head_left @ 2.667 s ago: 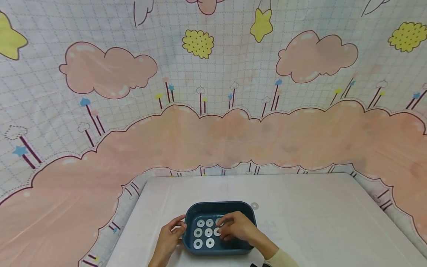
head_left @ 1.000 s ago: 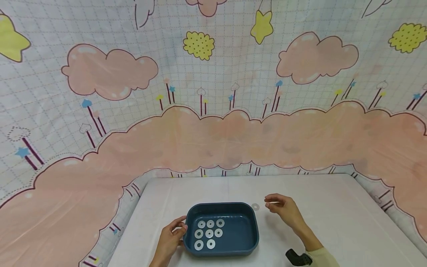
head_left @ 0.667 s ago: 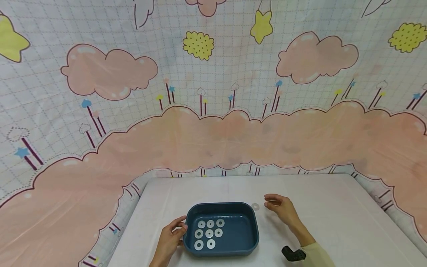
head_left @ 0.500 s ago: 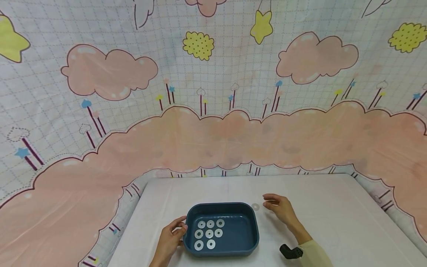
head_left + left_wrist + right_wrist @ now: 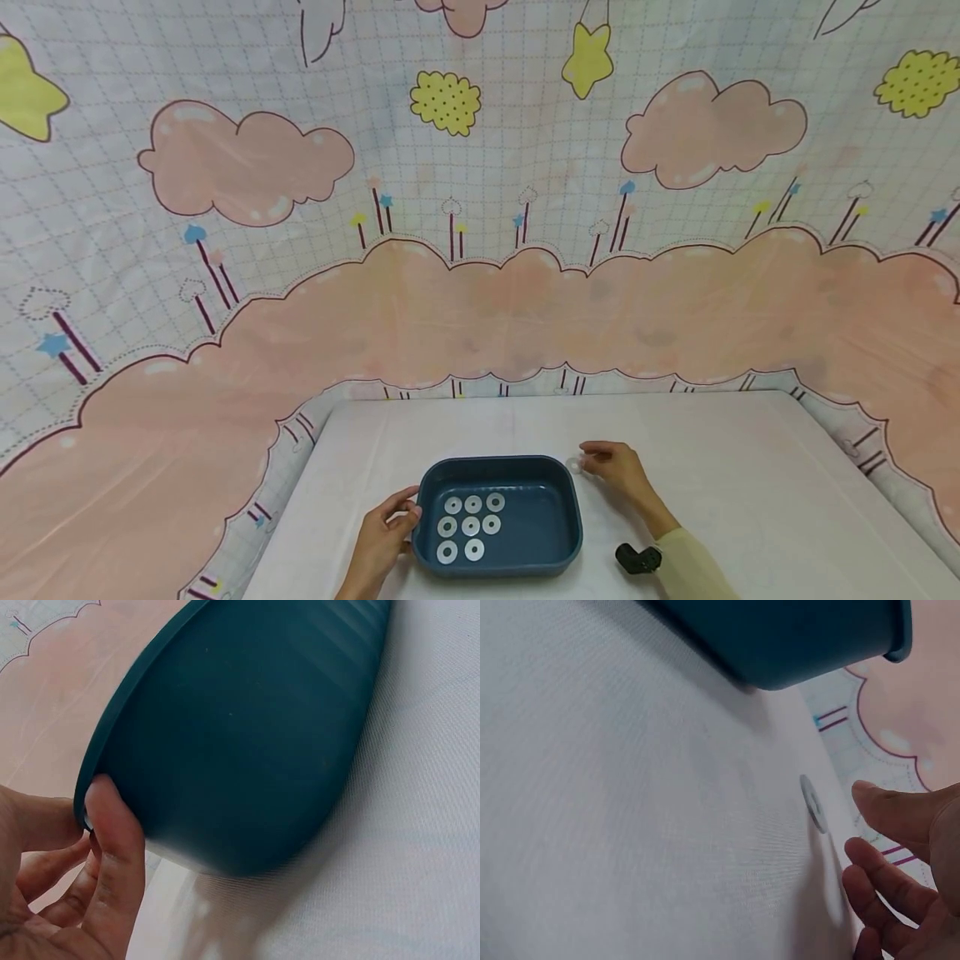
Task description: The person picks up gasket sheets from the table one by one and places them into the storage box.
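A dark blue rectangular tray [image 5: 536, 529] sits on the white table. Its left rim is pinched between the thumb and fingers of my left hand [image 5: 380, 537]; the left wrist view shows the tray wall [image 5: 247, 735] from outside. Several flat metal washers [image 5: 470, 526] lie in rows in the tray's left half. Just outside its far right corner is one loose washer [image 5: 573, 465], partly covered in the head view. My right hand [image 5: 618, 468] hovers beside it, thumb and fingers parted. In the right wrist view a gap separates the fingertips from this washer [image 5: 814, 804].
The white tabletop [image 5: 720, 467] extends to the right of the tray. Behind it hangs a cloth printed with clouds and stars [image 5: 480, 317]. A black device [image 5: 638, 558] is at my right wrist, beside a pale yellow sleeve [image 5: 690, 567].
My right hand has left the tray's inside, moved out to the right, then edged left to the loose washer. The washers in the tray stay put; my left hand keeps its hold on the rim.
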### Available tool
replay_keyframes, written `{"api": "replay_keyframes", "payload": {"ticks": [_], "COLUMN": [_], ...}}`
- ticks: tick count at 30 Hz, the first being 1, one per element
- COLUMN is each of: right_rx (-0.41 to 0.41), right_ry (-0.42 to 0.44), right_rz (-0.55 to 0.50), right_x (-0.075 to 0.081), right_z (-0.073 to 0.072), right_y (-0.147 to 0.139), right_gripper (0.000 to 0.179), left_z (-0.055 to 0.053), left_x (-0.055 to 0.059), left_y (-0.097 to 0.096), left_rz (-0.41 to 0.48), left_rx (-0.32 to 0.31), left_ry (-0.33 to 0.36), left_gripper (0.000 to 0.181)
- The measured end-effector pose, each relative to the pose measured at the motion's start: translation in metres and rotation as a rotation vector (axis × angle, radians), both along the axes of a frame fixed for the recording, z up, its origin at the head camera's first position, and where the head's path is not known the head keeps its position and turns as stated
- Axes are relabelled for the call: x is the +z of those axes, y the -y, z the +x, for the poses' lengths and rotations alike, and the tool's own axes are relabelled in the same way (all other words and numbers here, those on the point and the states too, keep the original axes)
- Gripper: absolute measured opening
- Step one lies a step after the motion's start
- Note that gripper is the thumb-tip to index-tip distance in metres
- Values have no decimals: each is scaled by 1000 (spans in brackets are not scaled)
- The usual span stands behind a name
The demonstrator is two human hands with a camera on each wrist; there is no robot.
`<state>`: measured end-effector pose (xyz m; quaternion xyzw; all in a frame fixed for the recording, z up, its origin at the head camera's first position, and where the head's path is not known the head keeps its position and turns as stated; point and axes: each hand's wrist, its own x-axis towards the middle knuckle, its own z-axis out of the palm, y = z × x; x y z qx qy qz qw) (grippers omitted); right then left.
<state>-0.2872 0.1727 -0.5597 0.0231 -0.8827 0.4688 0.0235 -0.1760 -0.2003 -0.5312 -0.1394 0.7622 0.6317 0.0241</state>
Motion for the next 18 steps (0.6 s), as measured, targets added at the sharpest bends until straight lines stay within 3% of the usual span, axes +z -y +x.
{"api": "replay_keyframes", "payload": {"ticks": [8,18], "right_rx": [27,6], "right_ry": [-2,18], "right_rz": [89,197], "right_x": [-7,-10], "right_z": [-6,-7], "right_y": [4,8], "right_gripper": [28,27], "left_z": [1,1], "left_x": [1,1], "left_y": [0,-1], "left_rz": [-4,-3], "left_rx": [-2,6], "left_ry": [-1,3], "left_gripper": [44,43]}}
